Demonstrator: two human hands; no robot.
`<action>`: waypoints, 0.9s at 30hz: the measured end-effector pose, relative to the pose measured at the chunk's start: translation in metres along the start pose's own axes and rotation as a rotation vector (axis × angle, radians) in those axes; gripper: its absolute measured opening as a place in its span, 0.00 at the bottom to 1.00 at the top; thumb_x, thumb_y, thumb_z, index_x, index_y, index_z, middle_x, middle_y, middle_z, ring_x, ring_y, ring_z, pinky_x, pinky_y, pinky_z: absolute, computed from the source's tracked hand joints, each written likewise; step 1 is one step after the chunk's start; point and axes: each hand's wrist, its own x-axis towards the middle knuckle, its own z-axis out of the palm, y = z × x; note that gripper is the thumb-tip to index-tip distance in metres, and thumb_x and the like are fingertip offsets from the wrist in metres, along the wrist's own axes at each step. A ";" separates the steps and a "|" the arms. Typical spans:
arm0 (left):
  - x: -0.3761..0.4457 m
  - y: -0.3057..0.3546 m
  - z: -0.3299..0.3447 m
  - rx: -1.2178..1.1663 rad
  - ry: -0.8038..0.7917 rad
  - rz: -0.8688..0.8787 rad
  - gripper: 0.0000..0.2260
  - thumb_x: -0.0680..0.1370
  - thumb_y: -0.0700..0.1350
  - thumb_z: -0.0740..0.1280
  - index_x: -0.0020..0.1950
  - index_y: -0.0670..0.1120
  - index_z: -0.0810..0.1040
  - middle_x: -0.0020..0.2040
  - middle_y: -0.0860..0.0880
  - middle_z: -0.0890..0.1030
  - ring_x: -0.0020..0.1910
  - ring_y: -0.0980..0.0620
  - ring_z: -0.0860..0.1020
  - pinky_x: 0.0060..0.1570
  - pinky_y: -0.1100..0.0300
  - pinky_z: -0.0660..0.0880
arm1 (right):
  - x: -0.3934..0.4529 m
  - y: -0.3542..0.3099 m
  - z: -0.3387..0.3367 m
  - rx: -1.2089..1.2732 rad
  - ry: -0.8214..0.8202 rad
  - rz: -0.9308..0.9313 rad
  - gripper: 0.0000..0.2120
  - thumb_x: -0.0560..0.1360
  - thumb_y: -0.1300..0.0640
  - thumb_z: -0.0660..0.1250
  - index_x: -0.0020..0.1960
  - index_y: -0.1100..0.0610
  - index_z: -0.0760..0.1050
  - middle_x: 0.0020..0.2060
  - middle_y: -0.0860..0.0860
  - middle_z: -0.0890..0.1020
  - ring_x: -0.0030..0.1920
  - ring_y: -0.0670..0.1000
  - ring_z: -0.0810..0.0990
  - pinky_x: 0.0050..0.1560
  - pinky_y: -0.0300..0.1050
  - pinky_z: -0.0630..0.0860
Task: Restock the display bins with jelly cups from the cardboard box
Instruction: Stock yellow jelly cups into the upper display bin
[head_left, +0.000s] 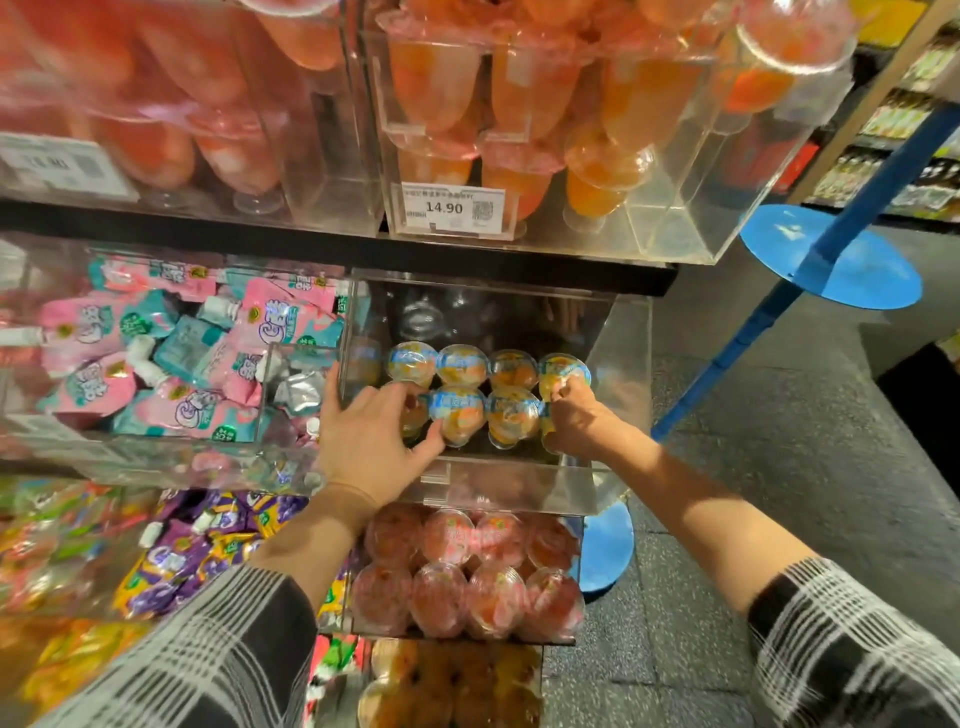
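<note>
Several orange jelly cups (511, 410) with blue lids lie in two rows inside a clear acrylic display bin (631, 374) on the middle shelf. My left hand (371, 441) reaches into the bin's left side, its fingers curled around the front-left cup (457, 421). At the right end of the rows, my right hand (574, 421) pinches the rightmost cup (563, 371). The cardboard box is out of view.
A lower bin (579, 571) holds pink jelly cups. Pink and teal pouches (171, 353) fill the bin to the left, purple pouches (197, 551) lie below. Tall orange dessert cups (597, 171) stand in the bin above, with a 14.90 price tag (452, 208). A blue stand (831, 260) rises on the right.
</note>
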 end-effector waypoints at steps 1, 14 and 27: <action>0.000 -0.001 0.000 0.000 -0.011 -0.001 0.19 0.70 0.59 0.59 0.42 0.45 0.78 0.30 0.51 0.77 0.34 0.47 0.79 0.70 0.48 0.52 | 0.000 -0.001 -0.001 -0.008 -0.009 -0.004 0.32 0.72 0.55 0.66 0.71 0.65 0.60 0.66 0.60 0.63 0.66 0.60 0.63 0.66 0.54 0.67; -0.032 -0.024 -0.074 -0.961 -0.244 -0.353 0.13 0.76 0.34 0.67 0.57 0.47 0.74 0.51 0.50 0.80 0.51 0.61 0.78 0.61 0.54 0.74 | -0.114 -0.080 -0.068 0.223 0.170 -0.241 0.16 0.76 0.60 0.60 0.63 0.63 0.75 0.58 0.58 0.77 0.60 0.59 0.75 0.56 0.44 0.71; -0.269 -0.193 -0.327 -0.363 -0.657 -0.469 0.11 0.78 0.43 0.67 0.59 0.46 0.77 0.53 0.49 0.81 0.52 0.55 0.77 0.52 0.67 0.70 | -0.308 -0.368 -0.046 -0.027 0.033 -0.851 0.14 0.74 0.56 0.67 0.59 0.55 0.78 0.40 0.49 0.79 0.53 0.55 0.79 0.46 0.43 0.71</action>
